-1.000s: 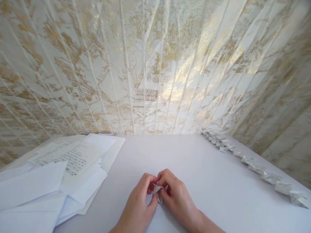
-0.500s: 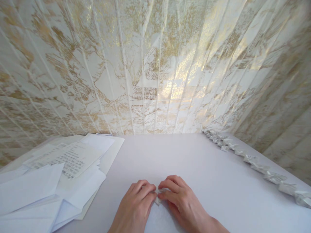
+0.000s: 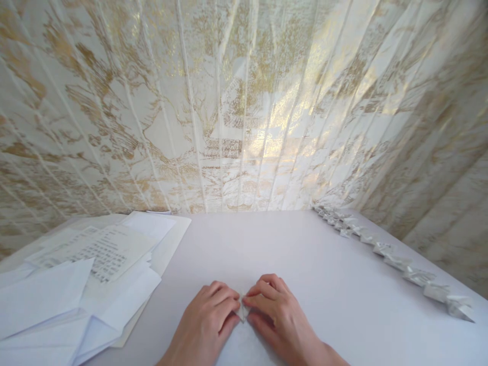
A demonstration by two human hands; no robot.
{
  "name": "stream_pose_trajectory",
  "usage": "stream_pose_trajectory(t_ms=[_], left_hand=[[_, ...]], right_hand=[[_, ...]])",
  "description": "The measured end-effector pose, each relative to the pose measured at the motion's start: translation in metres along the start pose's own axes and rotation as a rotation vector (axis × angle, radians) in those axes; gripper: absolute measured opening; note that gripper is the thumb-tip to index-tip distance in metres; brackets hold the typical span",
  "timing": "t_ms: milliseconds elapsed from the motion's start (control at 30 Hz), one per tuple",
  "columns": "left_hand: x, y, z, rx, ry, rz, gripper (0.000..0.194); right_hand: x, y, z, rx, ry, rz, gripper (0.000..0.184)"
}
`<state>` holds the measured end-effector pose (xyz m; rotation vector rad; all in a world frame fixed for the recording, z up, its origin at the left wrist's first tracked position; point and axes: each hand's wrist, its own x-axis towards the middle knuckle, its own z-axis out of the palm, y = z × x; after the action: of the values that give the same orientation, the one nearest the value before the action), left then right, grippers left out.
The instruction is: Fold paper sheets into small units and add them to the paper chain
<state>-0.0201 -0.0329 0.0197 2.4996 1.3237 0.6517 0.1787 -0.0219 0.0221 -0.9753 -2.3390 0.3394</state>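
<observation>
A small folded piece of paper (image 3: 242,312) lies on the white table (image 3: 244,244) between my hands, mostly covered by the fingers. My left hand (image 3: 211,312) pinches its left side, with the fingertips bent down onto it. From the right, my right hand (image 3: 280,310) grips the other side in the same way. Faint grey marks show on the paper, but its exact folded shape is hidden.
Loose white sheets (image 3: 125,290), one a printed page (image 3: 114,254), are piled at the left. Several folded paper pieces (image 3: 400,267) form a line along the right edge. A gold-patterned curtain (image 3: 213,112) hangs behind the table and along the right side.
The view has shifted slightly to the right, so the things on the table appear further left. My fingers have shifted slightly on the folded paper, the thumbs lower along its sides.
</observation>
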Motion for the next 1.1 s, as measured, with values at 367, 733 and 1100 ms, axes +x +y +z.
stream_pose_trajectory(t_ms=[367, 733, 1100], left_hand=[[0.001, -0.006, 0.003, -0.063, 0.032, -0.024, 0.011], [0.007, 0.001, 0.007, 0.008, 0.098, -0.168, 0.017], [0.01, 0.001, 0.007, -0.006, 0.083, -0.236, 0.013]], right_hand=[[-0.002, 0.003, 0.005, -0.017, 0.048, 0.003, 0.016], [0.015, -0.001, 0.006, 0.118, 0.013, 0.34, 0.02], [0.026, -0.003, 0.011, 0.015, -0.036, 0.394, 0.024]])
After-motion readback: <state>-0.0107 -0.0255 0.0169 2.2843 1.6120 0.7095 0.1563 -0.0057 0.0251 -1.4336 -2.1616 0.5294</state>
